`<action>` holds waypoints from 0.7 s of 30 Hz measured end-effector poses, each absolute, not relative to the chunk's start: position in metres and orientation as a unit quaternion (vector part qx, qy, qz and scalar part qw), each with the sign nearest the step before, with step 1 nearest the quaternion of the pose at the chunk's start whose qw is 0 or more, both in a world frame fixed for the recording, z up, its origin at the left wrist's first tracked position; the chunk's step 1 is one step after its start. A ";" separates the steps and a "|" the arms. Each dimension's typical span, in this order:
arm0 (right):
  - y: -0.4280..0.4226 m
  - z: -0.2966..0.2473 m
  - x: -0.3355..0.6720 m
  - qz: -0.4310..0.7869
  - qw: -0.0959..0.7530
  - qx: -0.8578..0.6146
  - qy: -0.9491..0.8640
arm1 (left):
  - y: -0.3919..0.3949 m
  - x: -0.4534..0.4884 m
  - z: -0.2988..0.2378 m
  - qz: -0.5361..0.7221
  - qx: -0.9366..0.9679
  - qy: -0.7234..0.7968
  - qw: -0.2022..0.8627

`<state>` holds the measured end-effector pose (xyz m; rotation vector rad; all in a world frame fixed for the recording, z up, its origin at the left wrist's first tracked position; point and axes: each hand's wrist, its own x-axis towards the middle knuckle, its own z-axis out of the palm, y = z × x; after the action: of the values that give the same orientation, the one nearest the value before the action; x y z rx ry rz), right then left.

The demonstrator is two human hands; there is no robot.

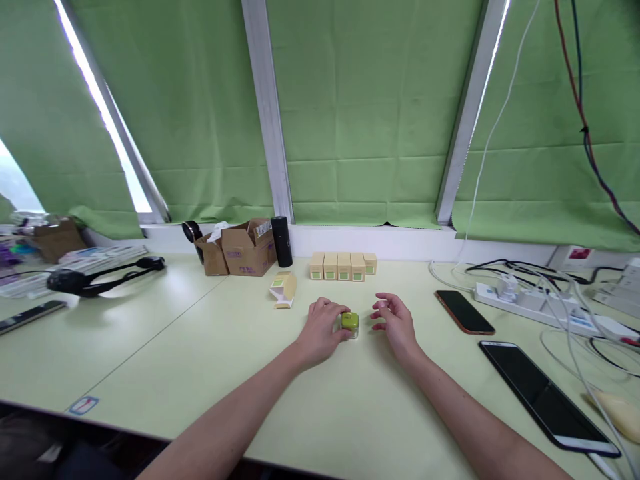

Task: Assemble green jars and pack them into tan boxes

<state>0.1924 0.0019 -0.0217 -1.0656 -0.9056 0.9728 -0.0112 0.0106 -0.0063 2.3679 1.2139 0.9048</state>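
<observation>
My left hand [323,331] grips a small clear jar with a green lid [350,322] between thumb and fingers, at the tabletop. To the right of the jar, my right hand [395,323] is held apart from it with the fingers spread and nothing in them. Beyond my left hand lies a small beige carton [283,287] with its flap open toward me. Several small closed beige boxes [344,267] with green labels stand in a row behind the jar.
Brown cardboard boxes [249,250] and a black cylinder [283,241] stand at the back. To the right are a phone [464,312], a larger tablet-like device [547,397] and a power strip [530,308] with tangled cables. A black headset-like device [105,277] lies left.
</observation>
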 end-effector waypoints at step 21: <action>0.000 -0.025 0.191 0.427 0.656 -0.463 -0.415 | 0.063 -0.084 0.021 0.174 0.646 0.743 -0.033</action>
<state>0.1908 0.0004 -0.0247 -1.0493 -0.9406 0.9676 -0.0838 0.0628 0.0208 2.0726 2.3840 0.5576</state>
